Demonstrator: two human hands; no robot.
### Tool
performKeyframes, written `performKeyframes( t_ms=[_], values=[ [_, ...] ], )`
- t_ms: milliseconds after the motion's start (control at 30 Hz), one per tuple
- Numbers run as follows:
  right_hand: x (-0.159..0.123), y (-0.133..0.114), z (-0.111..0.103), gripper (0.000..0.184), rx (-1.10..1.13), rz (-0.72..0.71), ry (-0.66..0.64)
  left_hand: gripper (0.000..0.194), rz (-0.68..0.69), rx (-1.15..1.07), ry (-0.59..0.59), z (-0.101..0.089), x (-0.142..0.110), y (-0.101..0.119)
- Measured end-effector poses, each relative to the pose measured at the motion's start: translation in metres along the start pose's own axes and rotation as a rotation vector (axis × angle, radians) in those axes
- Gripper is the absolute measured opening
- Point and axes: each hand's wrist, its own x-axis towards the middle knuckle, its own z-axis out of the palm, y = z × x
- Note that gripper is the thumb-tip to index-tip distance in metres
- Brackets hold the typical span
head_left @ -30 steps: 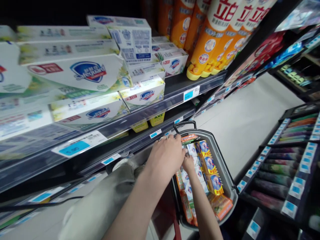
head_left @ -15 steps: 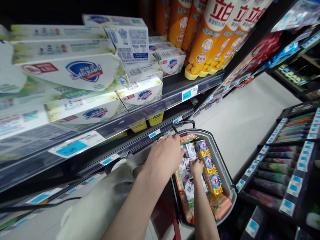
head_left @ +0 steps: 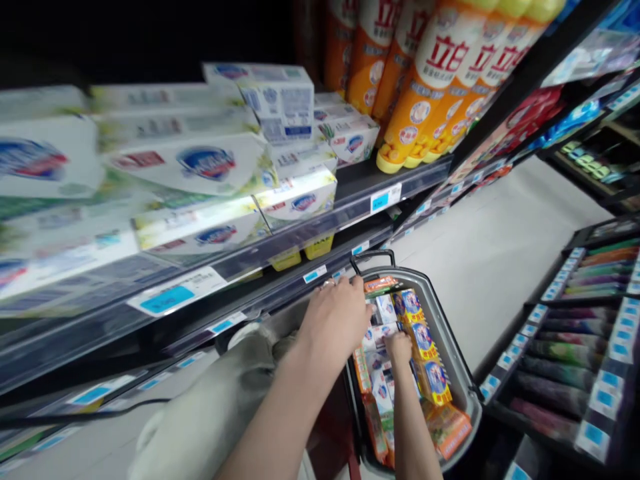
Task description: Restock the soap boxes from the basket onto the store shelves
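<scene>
A grey shopping basket (head_left: 434, 299) with a black rim stands below the shelf, packed with small cartons. Across its left rim lies my left hand (head_left: 340, 313), fingers curled over the edge and thumb on the inner side; a ring shows on one finger. Inside the basket my right hand (head_left: 399, 347) is closed at a small white soap box (head_left: 385, 331), its fingertips partly hidden and slightly blurred. More white soap boxes (head_left: 381, 393) lie to the left of my right wrist. Yellow-and-blue cartons (head_left: 424, 339) line the basket's right side, and orange packs (head_left: 453, 428) sit near its ends.
White soap multipacks (head_left: 185, 160) are stacked on the shelf (head_left: 350, 220) at left. Orange bottles (head_left: 420, 93) stand behind them. A light aisle floor (head_left: 500, 240) runs beyond the basket. At right, a low rack (head_left: 565, 347) holds rolled, colourful packs.
The view has shifted, so shelf and basket appear slightly lower and further right. My right hand's fingers have drawn in at the soap box. My left hand stays on the basket rim.
</scene>
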Motion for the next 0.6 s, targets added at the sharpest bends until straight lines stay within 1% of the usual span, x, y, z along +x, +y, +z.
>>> performKeyframes(
  t_ms=[67, 100, 167, 200, 233, 267, 300, 367, 400, 467, 500, 567, 600],
  values=[
    [-0.014, -0.014, -0.014, 0.056, -0.001, 0.016, 0.033, 0.035, 0.011, -0.015, 0.019, 0.002, -0.001, 0.001],
    [-0.022, -0.022, -0.023, 0.052, 0.014, -0.007, 0.028, 0.036, 0.018, -0.027, 0.026, 0.003, -0.001, 0.002],
    [-0.042, -0.039, -0.048, 0.04, 0.113, -0.117, -0.019, 0.037, 0.004, -0.068, 0.016, 0.004, -0.001, 0.002],
    [-0.054, -0.047, -0.064, 0.038, 0.206, -0.179, -0.004, 0.038, -0.001, -0.09, 0.025, 0.005, 0.0, 0.002],
    [-0.067, -0.055, -0.084, 0.037, 0.328, -0.238, 0.058, 0.038, -0.01, -0.109, 0.029, 0.005, 0.0, 0.002],
    [-0.08, -0.062, -0.105, 0.036, 0.467, -0.299, 0.163, 0.039, -0.016, -0.125, 0.03, 0.004, 0.0, 0.001],
    [-0.094, -0.071, -0.13, 0.036, 0.609, -0.372, 0.301, 0.04, -0.023, -0.138, 0.027, 0.004, 0.0, 0.001],
    [-0.117, -0.094, -0.185, 0.034, 0.818, -0.58, 0.564, 0.043, -0.023, -0.141, 0.01, 0.002, -0.002, 0.002],
    [-0.124, -0.11, -0.214, 0.032, 0.854, -0.702, 0.661, 0.044, -0.018, -0.132, -0.002, 0.002, -0.003, 0.002],
    [-0.13, -0.148, -0.271, 0.028, 0.783, -0.976, 0.791, 0.047, 0.0, -0.104, -0.016, 0.001, -0.006, 0.002],
    [-0.128, -0.171, -0.298, 0.027, 0.683, -1.099, 0.821, 0.047, 0.012, -0.097, -0.02, 0.001, -0.007, 0.002],
    [-0.119, -0.215, -0.341, 0.033, 0.398, -1.235, 0.832, 0.048, 0.032, -0.096, -0.005, 0.001, -0.008, 0.0],
    [-0.113, -0.235, -0.357, 0.038, 0.249, -1.272, 0.82, 0.049, 0.039, -0.101, 0.009, 0.001, -0.008, -0.002]
  ],
)
